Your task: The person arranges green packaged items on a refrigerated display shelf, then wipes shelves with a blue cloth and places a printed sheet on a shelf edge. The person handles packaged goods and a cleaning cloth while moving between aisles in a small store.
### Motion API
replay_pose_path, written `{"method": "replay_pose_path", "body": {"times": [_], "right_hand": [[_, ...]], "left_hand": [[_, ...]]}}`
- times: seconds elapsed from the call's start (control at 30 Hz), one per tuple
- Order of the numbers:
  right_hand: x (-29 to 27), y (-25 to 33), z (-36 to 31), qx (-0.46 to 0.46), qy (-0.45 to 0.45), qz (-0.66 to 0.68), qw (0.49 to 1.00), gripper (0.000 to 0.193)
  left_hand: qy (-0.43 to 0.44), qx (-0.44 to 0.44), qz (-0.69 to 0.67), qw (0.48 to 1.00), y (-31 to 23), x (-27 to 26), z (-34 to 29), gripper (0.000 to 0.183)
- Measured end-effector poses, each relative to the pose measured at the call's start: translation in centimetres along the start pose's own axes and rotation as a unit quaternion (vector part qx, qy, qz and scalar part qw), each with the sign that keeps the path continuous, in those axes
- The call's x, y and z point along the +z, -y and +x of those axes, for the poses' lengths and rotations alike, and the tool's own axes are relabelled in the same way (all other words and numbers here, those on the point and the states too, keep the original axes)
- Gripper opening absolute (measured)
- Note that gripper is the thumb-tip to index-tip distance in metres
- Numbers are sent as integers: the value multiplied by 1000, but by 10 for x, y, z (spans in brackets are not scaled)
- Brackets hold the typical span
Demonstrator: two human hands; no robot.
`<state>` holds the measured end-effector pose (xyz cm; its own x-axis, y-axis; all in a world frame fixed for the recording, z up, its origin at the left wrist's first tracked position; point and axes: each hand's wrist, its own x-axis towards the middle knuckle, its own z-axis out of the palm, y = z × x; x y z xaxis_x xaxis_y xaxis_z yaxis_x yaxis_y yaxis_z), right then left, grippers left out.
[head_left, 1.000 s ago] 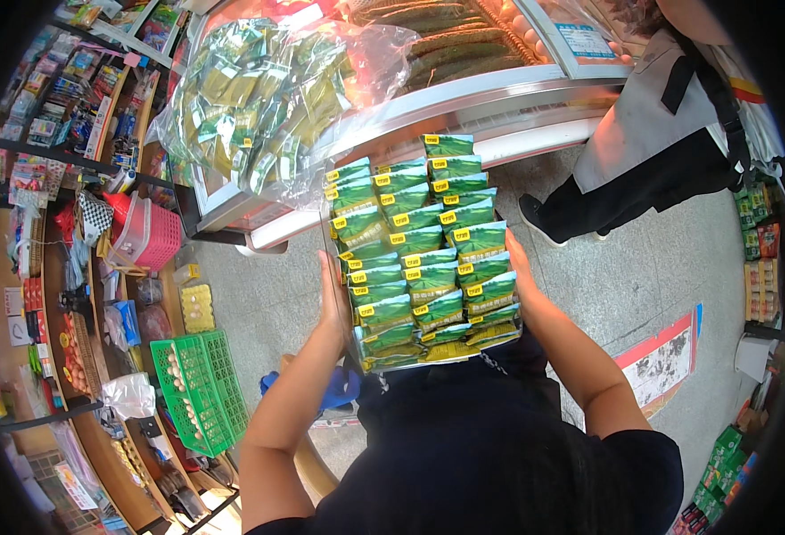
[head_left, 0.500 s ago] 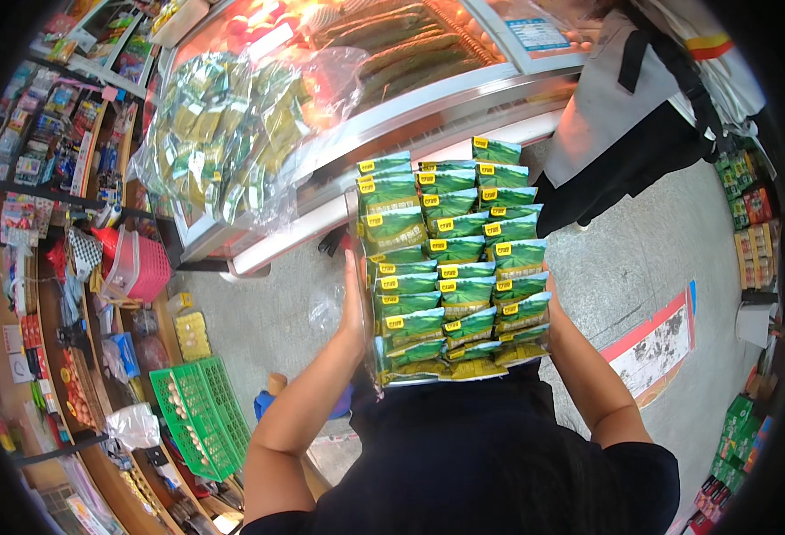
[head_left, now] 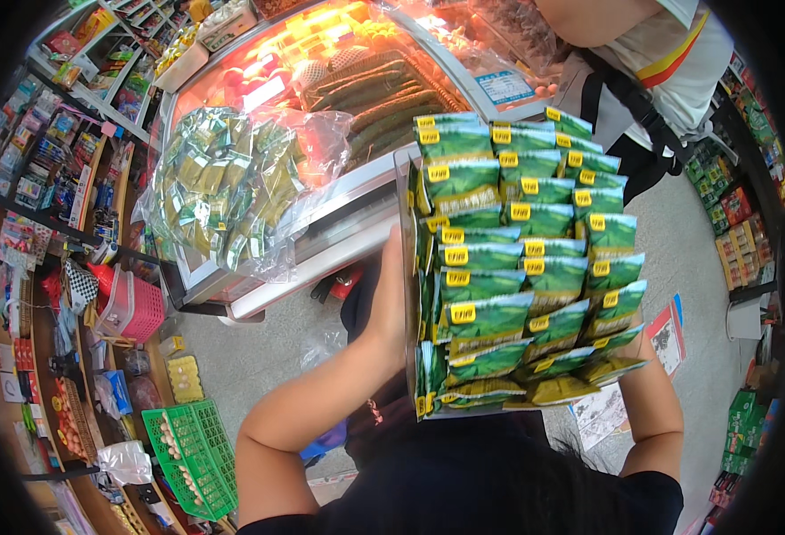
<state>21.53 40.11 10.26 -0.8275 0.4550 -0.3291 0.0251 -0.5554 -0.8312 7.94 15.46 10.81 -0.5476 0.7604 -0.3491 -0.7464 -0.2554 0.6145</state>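
Note:
Before my chest I carry an open, see-through-sided box (head_left: pixel 403 169) filled with rows of small green snack packets (head_left: pixel 490 281) with yellow labels. My left hand (head_left: pixel 394 290) is pressed along the box's left side, its fingers mostly hidden behind the wall. On the opposite side, my right hand (head_left: pixel 635 334) supports the box, largely covered by the packets. To the left, a clear plastic bag (head_left: pixel 223 187) of similar green packets rests on top of the lit display case.
The glass display case (head_left: pixel 339 214) stands ahead with produce inside. Another person (head_left: pixel 669 53) in light clothing is at the upper right. Crowded shelves (head_left: pixel 62 232), a pink basket (head_left: pixel 138 308) and a green crate (head_left: pixel 192 455) with eggs line the left. More packed shelves (head_left: pixel 735 214) stand right.
The box of packets has moved to the right and nearer to my view, both hands going with it. The other person at the upper right has come further into view.

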Motion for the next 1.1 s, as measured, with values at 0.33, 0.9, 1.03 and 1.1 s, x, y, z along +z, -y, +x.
{"method": "replay_pose_path", "body": {"times": [0.33, 0.9, 1.03, 1.1], "right_hand": [[71, 62, 106, -56, 89, -2, 994, 36], [146, 50, 273, 35, 106, -17, 994, 37], [142, 50, 282, 39, 97, -29, 994, 37], [144, 47, 287, 48, 104, -32, 993, 38]], "left_hand": [[-49, 106, 107, 987, -107, 41, 28, 76], [-125, 214, 130, 960, -181, -12, 113, 72], [-136, 230, 131, 955, -181, -22, 126, 72], [-153, 239, 138, 949, -184, -21, 128, 73]]}}
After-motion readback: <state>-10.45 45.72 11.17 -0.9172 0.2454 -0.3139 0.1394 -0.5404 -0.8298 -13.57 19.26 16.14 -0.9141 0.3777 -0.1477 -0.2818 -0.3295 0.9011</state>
